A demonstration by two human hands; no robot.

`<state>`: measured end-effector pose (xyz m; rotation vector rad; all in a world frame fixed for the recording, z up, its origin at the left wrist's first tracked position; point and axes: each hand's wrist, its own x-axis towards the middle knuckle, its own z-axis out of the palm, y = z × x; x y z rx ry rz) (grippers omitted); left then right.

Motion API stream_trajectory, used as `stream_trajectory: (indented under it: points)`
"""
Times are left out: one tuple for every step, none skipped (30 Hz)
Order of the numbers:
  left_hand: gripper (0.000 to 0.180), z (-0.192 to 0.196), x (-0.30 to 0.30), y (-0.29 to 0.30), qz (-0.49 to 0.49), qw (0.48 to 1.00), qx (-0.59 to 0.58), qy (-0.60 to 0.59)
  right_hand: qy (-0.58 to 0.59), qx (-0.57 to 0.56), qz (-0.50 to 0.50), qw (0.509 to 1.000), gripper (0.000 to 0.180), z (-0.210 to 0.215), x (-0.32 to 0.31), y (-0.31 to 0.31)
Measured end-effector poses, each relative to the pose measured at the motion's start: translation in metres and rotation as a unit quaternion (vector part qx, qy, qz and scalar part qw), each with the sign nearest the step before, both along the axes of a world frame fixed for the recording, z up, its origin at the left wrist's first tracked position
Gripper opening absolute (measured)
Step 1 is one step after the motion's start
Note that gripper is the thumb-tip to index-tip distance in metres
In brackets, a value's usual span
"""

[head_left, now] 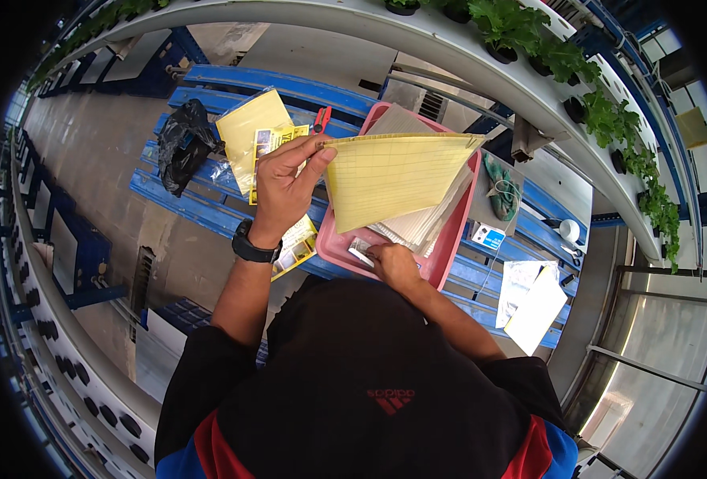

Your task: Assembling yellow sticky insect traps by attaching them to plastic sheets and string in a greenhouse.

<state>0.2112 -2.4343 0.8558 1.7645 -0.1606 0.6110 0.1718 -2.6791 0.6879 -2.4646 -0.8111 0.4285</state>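
Note:
My left hand, wearing a black watch, pinches the upper left corner of a yellow sheet with faint grid lines. The sheet hangs tilted over a pink tray and hides part of it. Down at the tray's near side, my right hand has its fingers curled against a small flat white and grey piece; its kind is unclear. A stack of whitish ribbed sheets lies in the tray beneath the yellow one.
The tray rests on a blue slatted table. Left are a black plastic bag, yellow sheets in clear wrap and red-handled cutters. Right are green twine, a blue-white box and white sheets. Planted gutters run behind.

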Motion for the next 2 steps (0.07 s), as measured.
stream_trajectory:
  points:
    - [0.023,0.0013,-0.0004,0.0003,-0.002,1.000,0.004,0.002,0.001,0.044,-0.020,0.999,0.018,-0.0005,-0.0007,-0.0007]
    - [0.023,0.0025,-0.0007,-0.0002,-0.002,1.000,-0.002,0.001,0.000,0.087,-0.040,0.995,0.017,0.0037,0.0010,-0.0011]
